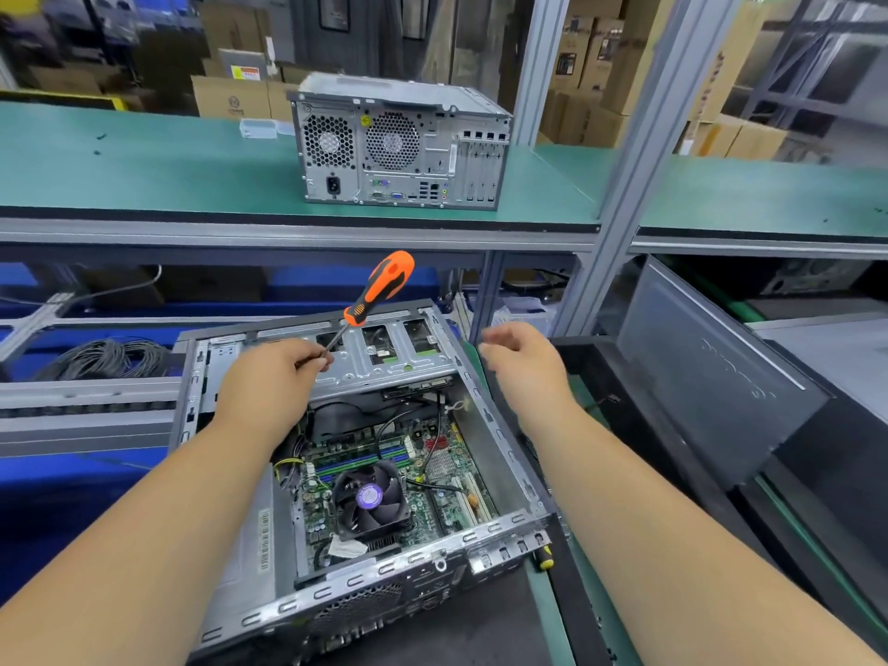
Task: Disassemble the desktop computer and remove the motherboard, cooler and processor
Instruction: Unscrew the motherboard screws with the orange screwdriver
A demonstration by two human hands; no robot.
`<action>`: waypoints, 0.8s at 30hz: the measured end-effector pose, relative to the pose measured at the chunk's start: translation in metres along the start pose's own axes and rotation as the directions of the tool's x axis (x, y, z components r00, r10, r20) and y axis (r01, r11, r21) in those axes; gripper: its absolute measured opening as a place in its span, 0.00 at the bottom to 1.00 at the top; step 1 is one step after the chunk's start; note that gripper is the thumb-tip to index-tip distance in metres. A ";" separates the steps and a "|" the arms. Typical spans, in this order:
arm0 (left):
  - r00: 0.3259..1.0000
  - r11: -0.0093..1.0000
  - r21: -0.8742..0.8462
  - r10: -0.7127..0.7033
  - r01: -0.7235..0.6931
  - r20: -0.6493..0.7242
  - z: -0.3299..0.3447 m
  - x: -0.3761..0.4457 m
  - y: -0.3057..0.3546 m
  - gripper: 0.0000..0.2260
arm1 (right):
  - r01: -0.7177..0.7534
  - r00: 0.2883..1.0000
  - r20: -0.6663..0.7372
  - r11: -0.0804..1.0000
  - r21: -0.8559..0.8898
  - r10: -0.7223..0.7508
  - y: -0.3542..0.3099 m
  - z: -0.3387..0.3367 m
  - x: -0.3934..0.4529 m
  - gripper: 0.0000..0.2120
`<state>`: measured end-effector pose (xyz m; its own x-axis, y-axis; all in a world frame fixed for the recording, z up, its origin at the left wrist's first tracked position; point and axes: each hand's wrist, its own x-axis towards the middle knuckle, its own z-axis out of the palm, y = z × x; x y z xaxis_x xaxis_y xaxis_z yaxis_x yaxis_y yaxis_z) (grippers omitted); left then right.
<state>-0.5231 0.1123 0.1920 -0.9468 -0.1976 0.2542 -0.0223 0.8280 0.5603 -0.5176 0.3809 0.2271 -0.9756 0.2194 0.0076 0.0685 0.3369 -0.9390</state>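
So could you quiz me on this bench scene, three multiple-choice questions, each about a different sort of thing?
1. Where does the second, closed grey metal computer case stand?
A. on the green upper shelf
B. inside the open case
C. on the floor

2. What colour is the handle of the screwdriver?
A. blue and white
B. orange and black
C. plain green

3. What is the left hand doing?
A. resting flat on the fan
B. hanging idle
C. pinching the screwdriver's metal shaft, handle pointing up

Answers:
1 A, it sits on the green shelf above the open grey computer case.
2 B, the grip is orange with black inlays.
3 C, its fingers close on the shaft, while the right hand holds nothing.
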 end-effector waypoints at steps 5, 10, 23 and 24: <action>1.000 0.999 -0.040 0.023 -0.022 0.008 -0.001 0.002 0.002 0.07 | 0.007 0.932 0.353 0.979 0.203 -0.079 -0.039 0.051 -0.011 0.19; 0.995 0.992 -0.088 0.094 -0.092 0.024 -0.002 0.002 0.004 0.06 | 0.026 0.924 0.345 0.929 0.369 -0.163 -0.064 0.086 -0.021 0.12; 0.999 0.988 -0.153 0.021 -0.028 -0.045 -0.008 -0.031 0.025 0.09 | 0.197 0.949 0.100 0.812 0.549 -0.298 -0.065 0.024 -0.023 0.04; 0.998 0.987 -0.158 0.006 -0.016 -0.063 -0.008 -0.035 0.029 0.11 | 0.208 0.946 0.090 0.795 0.569 -0.312 -0.065 0.014 -0.023 0.03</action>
<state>-0.4880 0.1386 0.2058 -0.9248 -0.2254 0.3065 0.0435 0.7377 0.6738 -0.5024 0.3408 0.2826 -0.9629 0.0196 0.2693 -0.2674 -0.2077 -0.9409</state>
